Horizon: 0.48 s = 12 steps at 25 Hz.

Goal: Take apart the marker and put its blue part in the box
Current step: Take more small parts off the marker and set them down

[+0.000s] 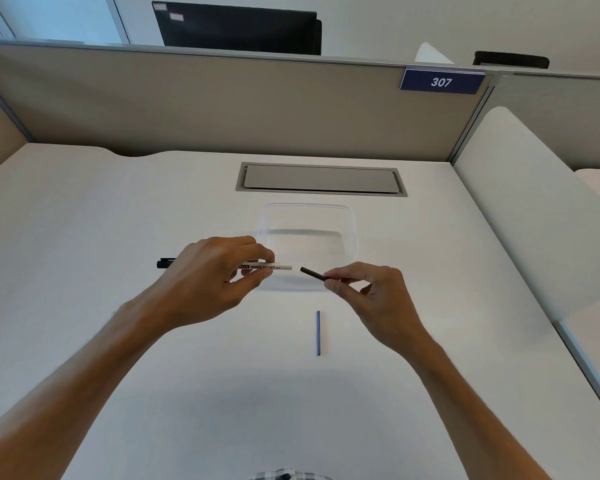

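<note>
My left hand (219,268) grips a white whiteboard marker body (274,266), held level, with its black cap end (163,263) sticking out to the left. A short way to the right, my right hand (364,289) pinches a short black piece (311,274), tilted and apart from the marker's open end. A thin blue rod (318,332) lies on the white desk nearer to me, below both hands, touched by neither. The clear plastic box (350,233) stands just behind my hands; nothing shows inside it.
A grey cable hatch (321,179) is set into the desk behind the box. A beige partition (222,105) with a blue "307" sign (441,82) closes the back. A white side panel (534,209) bounds the right.
</note>
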### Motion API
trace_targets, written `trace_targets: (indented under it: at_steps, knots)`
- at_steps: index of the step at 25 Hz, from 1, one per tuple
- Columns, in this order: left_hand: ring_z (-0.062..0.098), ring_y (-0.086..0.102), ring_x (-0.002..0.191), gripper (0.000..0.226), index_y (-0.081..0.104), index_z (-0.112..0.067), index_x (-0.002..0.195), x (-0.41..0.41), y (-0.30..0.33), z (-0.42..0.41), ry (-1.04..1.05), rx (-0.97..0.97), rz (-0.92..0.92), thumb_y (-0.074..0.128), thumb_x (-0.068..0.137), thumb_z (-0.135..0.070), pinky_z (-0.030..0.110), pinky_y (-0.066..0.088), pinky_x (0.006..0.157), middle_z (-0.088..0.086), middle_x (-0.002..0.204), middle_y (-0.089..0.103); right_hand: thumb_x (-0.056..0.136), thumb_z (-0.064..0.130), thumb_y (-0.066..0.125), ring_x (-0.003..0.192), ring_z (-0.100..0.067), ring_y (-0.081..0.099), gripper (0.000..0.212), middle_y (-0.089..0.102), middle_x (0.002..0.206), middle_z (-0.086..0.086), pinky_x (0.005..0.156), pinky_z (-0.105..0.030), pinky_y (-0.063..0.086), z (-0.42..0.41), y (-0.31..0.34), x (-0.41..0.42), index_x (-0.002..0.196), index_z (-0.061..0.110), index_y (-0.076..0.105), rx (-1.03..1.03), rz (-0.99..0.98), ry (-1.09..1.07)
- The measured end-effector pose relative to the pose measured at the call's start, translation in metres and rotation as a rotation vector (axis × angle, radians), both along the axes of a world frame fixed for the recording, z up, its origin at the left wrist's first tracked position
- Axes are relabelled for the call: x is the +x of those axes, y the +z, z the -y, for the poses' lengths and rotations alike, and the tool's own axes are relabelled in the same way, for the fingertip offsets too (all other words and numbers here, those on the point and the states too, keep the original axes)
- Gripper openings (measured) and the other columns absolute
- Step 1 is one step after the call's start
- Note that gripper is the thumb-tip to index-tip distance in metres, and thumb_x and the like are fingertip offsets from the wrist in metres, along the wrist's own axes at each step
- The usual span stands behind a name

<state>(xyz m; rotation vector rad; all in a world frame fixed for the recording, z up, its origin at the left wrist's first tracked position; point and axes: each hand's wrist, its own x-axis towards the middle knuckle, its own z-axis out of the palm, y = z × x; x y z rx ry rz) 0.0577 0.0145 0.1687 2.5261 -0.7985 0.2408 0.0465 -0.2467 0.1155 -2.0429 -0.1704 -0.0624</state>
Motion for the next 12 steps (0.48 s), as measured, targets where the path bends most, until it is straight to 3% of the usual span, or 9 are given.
trace_targets:
  at_steps: [3,7,12]
  knots:
    - [0.008,0.050,0.061,0.018,0.068,-0.029,0.098,-0.004,-0.004,-0.002,0.006,-0.025,-0.014,0.054,0.090,-0.038,0.029,0.043,0.051,-0.021,0.077,0.056,0.080,0.027,0.078,0.072,-0.003,0.068,0.000,0.074,0.078,0.019,0.057,-0.016,0.038,-0.012,-0.024,-0.010,0.080,0.027,0.078,-0.025,-0.011,-0.127]
    - [0.011,0.051,0.062,0.018,0.067,-0.029,0.098,-0.006,-0.010,-0.003,0.016,-0.046,-0.035,0.054,0.090,-0.038,0.030,0.044,0.051,-0.021,0.079,0.058,0.078,0.031,0.078,0.065,-0.005,0.066,0.006,0.072,0.071,0.018,0.062,-0.025,0.050,-0.033,-0.058,-0.021,0.074,0.027,0.074,-0.139,0.025,-0.264]
    - [0.006,0.052,0.065,0.022,0.068,-0.027,0.100,-0.005,-0.017,-0.007,0.016,-0.036,-0.042,0.053,0.090,-0.039,0.030,0.045,0.052,-0.022,0.078,0.057,0.081,0.036,0.073,0.065,-0.009,0.063,0.013,0.072,0.073,0.012,0.065,-0.024,0.047,-0.064,-0.100,-0.032,0.077,0.024,0.075,-0.305,0.012,-0.284]
